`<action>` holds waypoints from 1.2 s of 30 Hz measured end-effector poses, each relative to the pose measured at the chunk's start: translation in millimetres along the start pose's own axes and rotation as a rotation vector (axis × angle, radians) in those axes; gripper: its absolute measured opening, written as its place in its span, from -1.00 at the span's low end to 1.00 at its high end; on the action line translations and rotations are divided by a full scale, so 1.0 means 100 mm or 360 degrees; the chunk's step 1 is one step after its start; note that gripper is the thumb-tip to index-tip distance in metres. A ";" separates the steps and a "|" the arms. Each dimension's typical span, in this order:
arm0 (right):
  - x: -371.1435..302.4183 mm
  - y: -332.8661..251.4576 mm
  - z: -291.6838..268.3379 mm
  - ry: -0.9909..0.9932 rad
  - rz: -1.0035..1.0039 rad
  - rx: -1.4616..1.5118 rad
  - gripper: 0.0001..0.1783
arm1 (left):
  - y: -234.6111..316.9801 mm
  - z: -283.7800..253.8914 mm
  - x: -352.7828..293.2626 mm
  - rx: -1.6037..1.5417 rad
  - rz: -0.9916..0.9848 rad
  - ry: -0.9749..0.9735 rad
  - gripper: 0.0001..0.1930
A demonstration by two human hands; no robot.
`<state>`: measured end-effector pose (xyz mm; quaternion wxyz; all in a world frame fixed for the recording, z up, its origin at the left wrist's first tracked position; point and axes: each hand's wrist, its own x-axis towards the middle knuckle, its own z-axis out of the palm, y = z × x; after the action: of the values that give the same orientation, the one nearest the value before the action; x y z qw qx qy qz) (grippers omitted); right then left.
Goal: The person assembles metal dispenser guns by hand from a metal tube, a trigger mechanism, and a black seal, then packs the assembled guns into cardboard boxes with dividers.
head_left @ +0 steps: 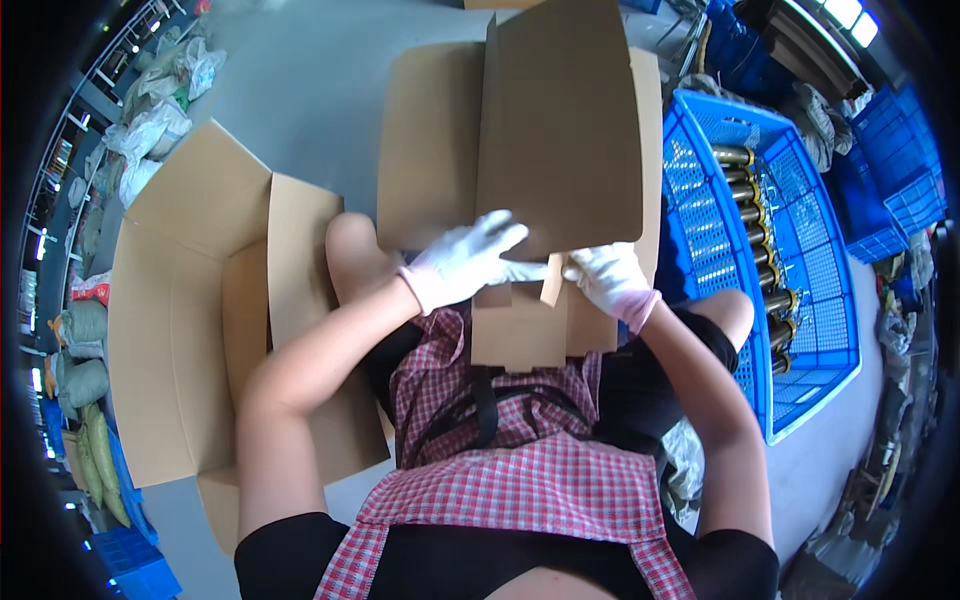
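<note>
Brown flat-panelled cardboard carton [565,130] mid-frame looks light, stiffish (grab the edges); left white-gloved hand [462,265] spread, gripless; right hand [612,280] curled, hold unclear.

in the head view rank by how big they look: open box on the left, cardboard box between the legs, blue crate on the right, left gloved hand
Open box and cardboard box: too alike to rank
Blue crate
Left gloved hand
</note>
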<state>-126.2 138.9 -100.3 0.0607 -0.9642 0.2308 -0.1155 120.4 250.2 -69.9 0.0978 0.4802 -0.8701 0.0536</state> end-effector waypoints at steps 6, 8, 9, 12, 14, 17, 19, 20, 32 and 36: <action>0.36 0.05 -0.01 0.0309 -0.0345 0.0190 -0.78 | -0.11 -0.23 -0.01 0.0281 -0.0102 -0.0380 -0.64; 0.41 0.01 -0.15 0.0406 -0.0304 0.0482 -0.84 | -0.35 -0.24 -0.11 0.0032 -0.0312 -0.0484 -0.80; 0.38 -0.09 -0.15 0.0489 -0.0134 0.0979 -0.85 | -0.33 -0.21 -0.13 -0.0357 -0.0581 -0.0172 -0.84; 0.26 -0.26 -0.69 0.0356 -0.0249 0.0472 -0.72 | 0.08 -0.45 -0.08 -0.0232 -0.0516 0.0317 -0.86; 0.14 -0.34 -0.98 0.0115 -0.0291 0.0312 -0.50 | 0.28 -0.53 -0.12 -0.0272 -0.0580 0.0518 -0.88; -0.14 -0.44 -1.07 0.0134 -0.0498 -0.0090 -0.36 | 0.49 -0.45 -0.11 -0.0271 -0.0613 0.0680 -0.97; -0.20 -0.39 -0.99 0.0089 -0.0397 -0.0229 -0.30 | 0.57 -0.38 -0.06 -0.0220 -0.0439 0.0560 -0.88; -0.20 -0.28 -0.93 0.0188 -0.0414 -0.0064 -0.30 | 0.61 -0.40 -0.09 -0.0828 -0.0602 0.0413 -0.67; 0.00 -0.59 -0.62 0.0661 0.0396 0.0028 -0.40 | 0.50 -0.03 0.09 -0.0142 -0.0825 -0.0125 -0.57; 0.28 -0.44 -0.59 -0.0416 0.0237 -0.0184 -0.64 | 0.49 -0.14 0.26 -0.0177 -0.0962 -0.0297 -0.62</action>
<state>-98.3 160.9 -30.1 0.0429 -0.9531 0.2981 0.0292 67.0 257.4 -50.2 0.0552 0.7136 -0.6949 -0.0698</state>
